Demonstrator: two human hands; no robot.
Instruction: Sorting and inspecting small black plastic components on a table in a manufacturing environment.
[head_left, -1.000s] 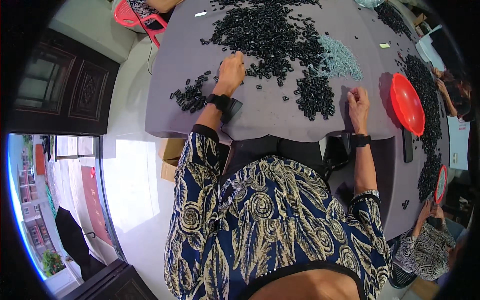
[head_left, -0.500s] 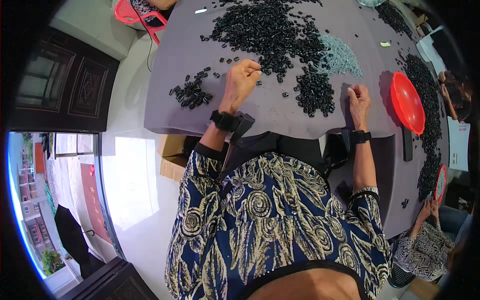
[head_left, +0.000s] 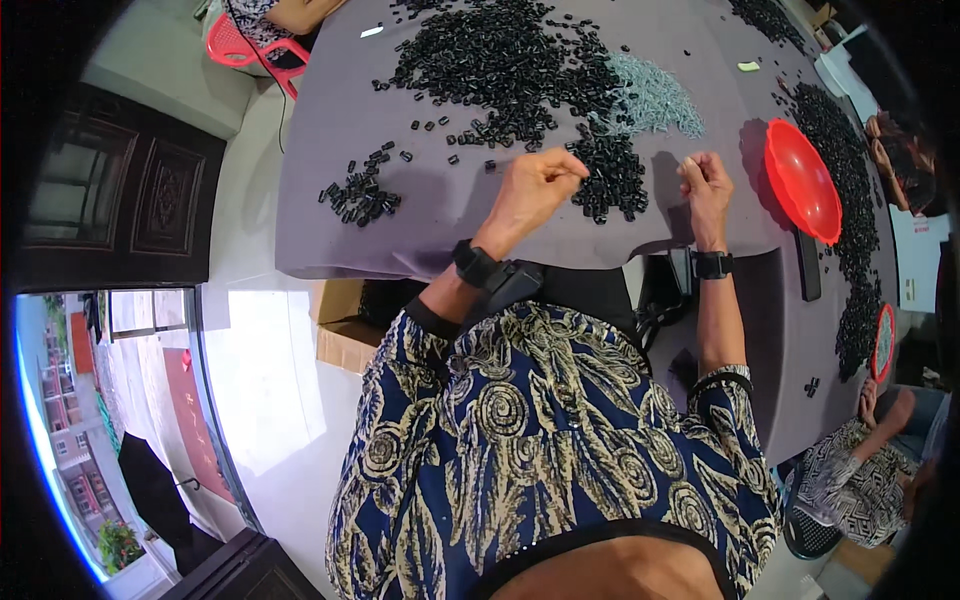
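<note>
I sit at a round desk [head_left: 330, 230] with a grey cover, and I work on the small black parts that lie all over it. My left hand [head_left: 532, 186] is closed into a loose fist above the cloth, with the fingertips pinched together on something very small — I cannot tell what it is, it is too tiny in the view. My right hand [head_left: 706, 183] is also curled narrow, thumb against the fingers, and it seems to pinch a small piece as well, but this I cannot see for sure. Between my two hands lies a small heap of black parts [head_left: 607, 172]; behind it is the big pile of black parts [head_left: 505, 68] and a pale blue-grey pile [head_left: 655, 95].

I judge that I am in the middle of one piece: both hands have picked up and now come together to join or check the small parts. The next move asks for fine fingertip work, with the hands brought close over the small heap.

About room: the near edge of the desk runs just under my wrists, so a dropped part can roll off to the floor. On my right a red bowl [head_left: 800, 180] stands near the hand — I should keep my elbow in. On my left a little group of black parts [head_left: 360, 195] lies well apart, with bare cloth between.
</note>
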